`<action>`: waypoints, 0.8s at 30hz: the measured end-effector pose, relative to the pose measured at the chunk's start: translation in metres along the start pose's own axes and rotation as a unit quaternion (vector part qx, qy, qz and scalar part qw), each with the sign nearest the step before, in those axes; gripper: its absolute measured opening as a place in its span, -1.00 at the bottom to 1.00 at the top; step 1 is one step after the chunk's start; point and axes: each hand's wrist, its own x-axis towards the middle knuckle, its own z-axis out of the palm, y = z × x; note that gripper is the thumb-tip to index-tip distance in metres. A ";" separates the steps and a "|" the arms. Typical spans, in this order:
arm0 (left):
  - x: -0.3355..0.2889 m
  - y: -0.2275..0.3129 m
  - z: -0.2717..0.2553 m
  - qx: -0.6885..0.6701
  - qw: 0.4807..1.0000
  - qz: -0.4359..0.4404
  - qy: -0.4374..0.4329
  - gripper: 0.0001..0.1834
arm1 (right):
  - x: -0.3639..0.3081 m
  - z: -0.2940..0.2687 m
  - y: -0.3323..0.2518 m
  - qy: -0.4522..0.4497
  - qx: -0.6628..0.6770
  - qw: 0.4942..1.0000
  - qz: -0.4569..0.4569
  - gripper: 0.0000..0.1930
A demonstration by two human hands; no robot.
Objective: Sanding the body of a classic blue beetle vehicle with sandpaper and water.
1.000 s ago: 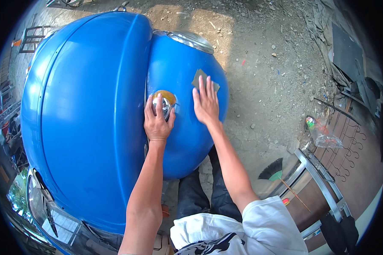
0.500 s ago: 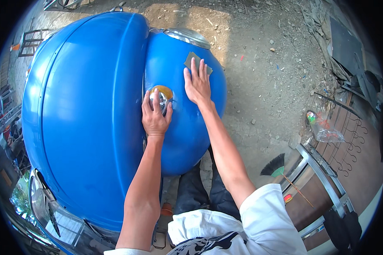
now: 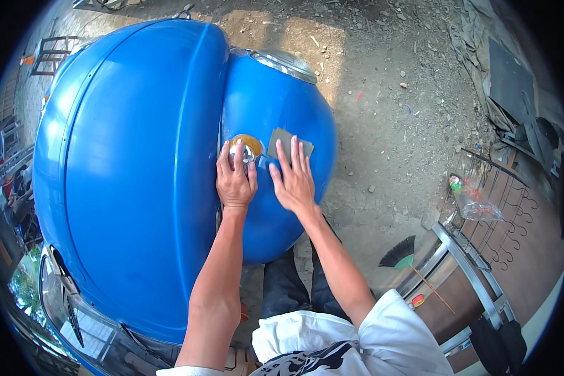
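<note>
My right hand [image 3: 294, 180] lies on the blue front fender [image 3: 279, 103] of a car with its fingers stretched out. Under those fingertips is a flat grey-brown sheet [image 3: 281, 135] that looks like sandpaper, pressed against the paint. To its left, my left hand [image 3: 236, 180] rests over a chrome lamp with an amber lens [image 3: 247, 141] on top of the fender. Its fingers are apart and bent over the chrome; the palm side is hidden. The round headlight [image 3: 286, 65] sits at the fender's far end.
The car's blue hood [image 3: 131, 163] fills the left, with the windshield [image 3: 97, 335] at lower left. Dirt ground with small stones [image 3: 388, 131] lies to the right. A broom [image 3: 402, 255], a metal frame [image 3: 467, 263] and a rack with hooks [image 3: 511, 213] are at the right.
My right hand has slid the sheet back along the fender toward me, from near the headlight to beside the lamp. My left hand stays on the lamp.
</note>
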 end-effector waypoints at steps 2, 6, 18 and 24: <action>0.001 0.003 0.000 0.001 1.000 0.000 0.002 -0.44 | -0.018 -0.005 -0.001 -0.035 -0.013 0.999 0.021 -0.36; 0.011 0.021 0.008 -0.025 1.000 0.004 -0.001 -0.46 | 0.098 -0.029 0.033 0.082 0.059 0.993 0.058 -0.38; 0.009 0.020 0.012 -0.009 1.000 0.014 0.023 -0.46 | 0.110 -0.030 0.033 0.111 0.044 0.992 0.032 -0.39; 0.003 0.005 0.002 0.003 1.000 0.007 0.024 -0.48 | -0.046 0.001 0.001 -0.031 -0.036 0.999 -0.013 -0.40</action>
